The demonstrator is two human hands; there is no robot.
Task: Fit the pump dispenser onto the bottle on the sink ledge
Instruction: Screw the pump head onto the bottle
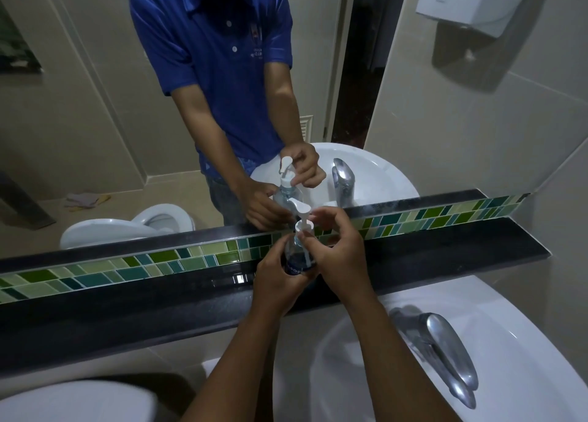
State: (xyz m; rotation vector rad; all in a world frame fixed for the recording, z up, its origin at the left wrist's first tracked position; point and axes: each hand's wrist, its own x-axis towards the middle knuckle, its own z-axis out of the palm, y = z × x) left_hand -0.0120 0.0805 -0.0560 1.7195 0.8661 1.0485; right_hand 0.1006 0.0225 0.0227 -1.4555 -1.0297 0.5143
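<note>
A clear plastic bottle (297, 257) with a dark blue label stands upright on the black sink ledge (127, 297). My left hand (275, 281) wraps around its lower body. The white pump dispenser (301, 213) sits in the bottle's neck, with its tube visible inside the bottle. My right hand (337, 256) pinches the pump's white collar with its fingertips. The mirror above the ledge shows the same bottle, pump and hands from behind.
A white basin (509, 342) with a chrome tap (445, 351) lies below the ledge on the right. A green tile strip (127, 265) runs along the ledge's back. A white toilet part (73, 402) is at the lower left. A paper dispenser (471, 1) hangs on the right wall.
</note>
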